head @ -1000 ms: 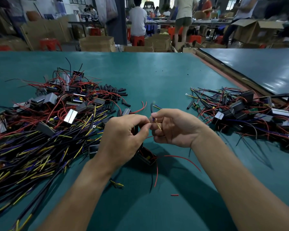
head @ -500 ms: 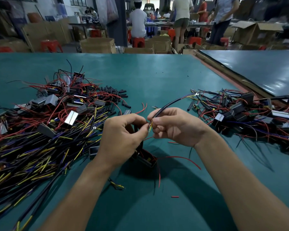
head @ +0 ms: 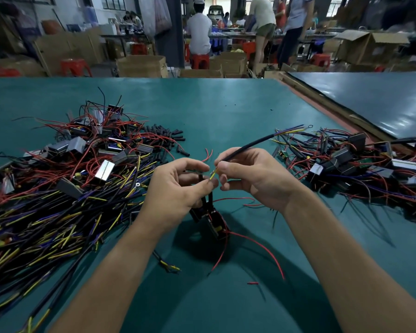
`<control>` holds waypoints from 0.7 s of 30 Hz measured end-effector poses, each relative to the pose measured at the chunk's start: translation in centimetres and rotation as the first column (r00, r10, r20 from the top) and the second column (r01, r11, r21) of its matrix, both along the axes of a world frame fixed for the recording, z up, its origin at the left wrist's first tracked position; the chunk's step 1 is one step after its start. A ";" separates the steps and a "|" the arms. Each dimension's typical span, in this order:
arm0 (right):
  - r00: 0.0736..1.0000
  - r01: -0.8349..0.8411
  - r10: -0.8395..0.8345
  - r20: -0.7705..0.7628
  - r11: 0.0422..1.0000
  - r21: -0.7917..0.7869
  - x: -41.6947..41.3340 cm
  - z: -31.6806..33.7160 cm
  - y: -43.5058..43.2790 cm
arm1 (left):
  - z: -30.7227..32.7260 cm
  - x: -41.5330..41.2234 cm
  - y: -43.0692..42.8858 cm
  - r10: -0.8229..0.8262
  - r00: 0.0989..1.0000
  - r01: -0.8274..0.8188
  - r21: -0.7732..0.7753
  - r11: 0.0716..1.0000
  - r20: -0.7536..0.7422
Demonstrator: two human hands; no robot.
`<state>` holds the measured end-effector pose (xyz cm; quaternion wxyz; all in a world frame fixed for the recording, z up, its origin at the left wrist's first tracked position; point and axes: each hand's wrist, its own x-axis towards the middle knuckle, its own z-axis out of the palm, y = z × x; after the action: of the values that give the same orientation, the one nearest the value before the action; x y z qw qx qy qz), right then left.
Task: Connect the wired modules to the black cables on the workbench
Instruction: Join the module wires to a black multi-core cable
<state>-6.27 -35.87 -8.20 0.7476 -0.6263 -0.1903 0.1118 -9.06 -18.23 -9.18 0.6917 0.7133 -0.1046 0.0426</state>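
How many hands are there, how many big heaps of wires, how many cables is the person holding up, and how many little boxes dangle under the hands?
Hands: 2, the left hand and the right hand
Heaps of wires: 2, the left heap and the right heap
Held-up black cable: 1
Dangling module: 1
Total: 6

Teal bench (head: 226, 109). Left of the grip: sprawling heap of cables (head: 46, 227), modules (head: 103, 169) with red leads tangled over its far part, loose black sleeves (head: 165, 135) at its far-right edge. Right of the grip: smaller pile (head: 346, 169) of wired modules, well apart from the heap. Nearer than the grip: stray cable end (head: 168, 266), red scrap (head: 252, 283).
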 end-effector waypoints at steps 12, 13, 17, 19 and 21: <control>0.987 0.160 -0.158 0.031 0.983 -0.090 -0.2 0.5 0.4 | 0.1 0.3 0.6 0.018 0.985 -0.023 -0.027 0.999 -0.173; 0.985 0.171 -0.169 0.029 0.982 -0.082 -0.3 0.6 0.5 | 0.1 0.4 0.6 0.012 0.983 -0.019 -0.037 0.999 -0.186; 0.980 0.198 -0.195 0.034 0.976 -0.087 -0.3 0.7 0.6 | -0.2 0.3 0.7 -0.003 0.984 0.005 0.015 1.000 -0.180; 0.977 0.210 -0.205 0.051 0.972 -0.104 -0.3 0.6 0.7 | -0.2 0.4 0.7 -0.004 0.985 0.010 0.036 0.999 -0.173; 0.975 0.217 -0.210 0.069 0.967 -0.134 -0.2 0.5 0.7 | -0.3 0.4 0.7 0.004 0.987 0.007 0.071 0.997 -0.159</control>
<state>-6.48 -35.14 -7.67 0.7040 -0.6970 -0.1337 0.0267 -8.68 -17.54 -9.46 0.6721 0.7384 -0.0511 -0.0188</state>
